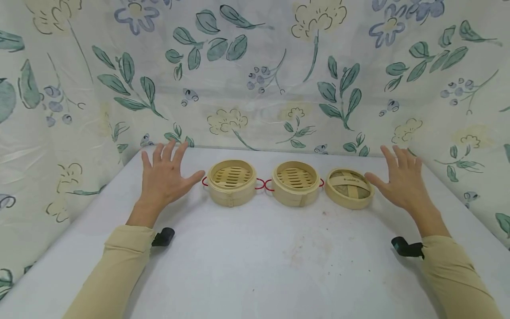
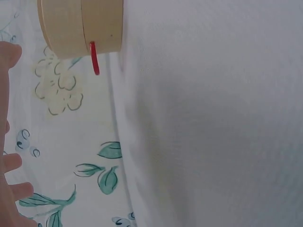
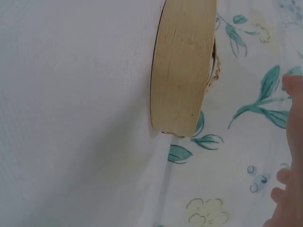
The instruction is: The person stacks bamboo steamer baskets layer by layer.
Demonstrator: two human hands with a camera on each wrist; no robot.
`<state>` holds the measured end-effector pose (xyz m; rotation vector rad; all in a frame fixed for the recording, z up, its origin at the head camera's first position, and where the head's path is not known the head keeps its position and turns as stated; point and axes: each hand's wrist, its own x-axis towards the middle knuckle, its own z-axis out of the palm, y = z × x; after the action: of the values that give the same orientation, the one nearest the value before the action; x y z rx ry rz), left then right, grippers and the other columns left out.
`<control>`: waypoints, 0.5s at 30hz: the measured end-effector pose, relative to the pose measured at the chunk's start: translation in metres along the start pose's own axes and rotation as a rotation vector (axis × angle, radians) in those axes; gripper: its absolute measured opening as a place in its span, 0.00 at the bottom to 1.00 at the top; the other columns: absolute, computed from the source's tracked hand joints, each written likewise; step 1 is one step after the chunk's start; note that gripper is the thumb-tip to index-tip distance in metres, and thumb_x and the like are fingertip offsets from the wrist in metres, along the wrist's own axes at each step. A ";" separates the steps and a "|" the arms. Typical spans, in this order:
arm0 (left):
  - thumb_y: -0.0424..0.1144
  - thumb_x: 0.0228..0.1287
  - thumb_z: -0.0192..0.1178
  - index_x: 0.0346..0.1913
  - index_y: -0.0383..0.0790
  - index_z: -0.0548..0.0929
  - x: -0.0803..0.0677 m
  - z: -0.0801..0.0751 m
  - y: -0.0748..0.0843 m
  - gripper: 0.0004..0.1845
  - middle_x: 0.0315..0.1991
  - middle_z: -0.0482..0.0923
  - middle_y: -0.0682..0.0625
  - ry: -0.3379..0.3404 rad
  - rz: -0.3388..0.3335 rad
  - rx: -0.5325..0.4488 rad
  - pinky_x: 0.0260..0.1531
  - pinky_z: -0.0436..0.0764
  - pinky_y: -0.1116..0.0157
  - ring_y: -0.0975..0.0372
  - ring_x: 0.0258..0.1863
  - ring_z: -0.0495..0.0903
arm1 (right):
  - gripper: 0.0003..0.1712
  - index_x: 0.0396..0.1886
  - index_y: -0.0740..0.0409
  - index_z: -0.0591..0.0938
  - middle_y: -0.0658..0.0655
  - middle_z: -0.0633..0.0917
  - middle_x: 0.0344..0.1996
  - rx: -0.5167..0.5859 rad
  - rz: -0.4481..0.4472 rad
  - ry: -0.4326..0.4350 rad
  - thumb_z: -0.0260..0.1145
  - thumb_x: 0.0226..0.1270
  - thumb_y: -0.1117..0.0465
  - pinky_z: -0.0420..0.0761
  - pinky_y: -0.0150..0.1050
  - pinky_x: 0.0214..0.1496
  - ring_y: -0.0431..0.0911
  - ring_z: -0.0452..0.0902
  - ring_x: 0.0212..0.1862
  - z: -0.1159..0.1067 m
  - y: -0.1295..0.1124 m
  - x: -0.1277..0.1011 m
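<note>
Two round bamboo steamer baskets with slatted bottoms and red side handles stand side by side in the head view, a left steamer basket and a middle steamer basket. To their right lies a woven bamboo steamer lid. My left hand is held with fingers spread, its thumb tip close by the left basket's red handle. My right hand is also spread, its thumb tip right at the lid's edge in the head view. Neither hand holds anything. In the right wrist view, the lid's side wall shows beside the thumb.
A white table carries everything, with some brownish stains and specks in front of the middle basket. Behind and at both sides hangs a floral cloth. Black wrist cameras jut from both sleeves.
</note>
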<state>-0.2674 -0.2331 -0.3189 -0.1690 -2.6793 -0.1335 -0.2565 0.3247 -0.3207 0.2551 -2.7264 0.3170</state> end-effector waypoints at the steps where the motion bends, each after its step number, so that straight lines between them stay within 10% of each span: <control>1: 0.66 0.62 0.56 0.77 0.45 0.54 0.000 0.000 0.000 0.48 0.75 0.51 0.33 -0.003 0.002 -0.002 0.67 0.39 0.30 0.36 0.73 0.48 | 0.52 0.79 0.61 0.47 0.75 0.48 0.74 0.007 -0.007 -0.003 0.55 0.70 0.34 0.34 0.71 0.71 0.72 0.39 0.74 0.000 -0.002 0.000; 15: 0.68 0.62 0.54 0.77 0.45 0.53 0.000 0.003 0.003 0.48 0.75 0.52 0.33 -0.043 0.007 -0.026 0.65 0.41 0.28 0.35 0.72 0.50 | 0.52 0.79 0.59 0.47 0.75 0.48 0.74 0.059 -0.048 -0.077 0.56 0.71 0.35 0.33 0.65 0.74 0.71 0.40 0.75 0.011 -0.014 0.002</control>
<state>-0.2685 -0.2300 -0.3213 -0.1912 -2.7200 -0.1650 -0.2588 0.3084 -0.3269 0.3557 -2.7847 0.3820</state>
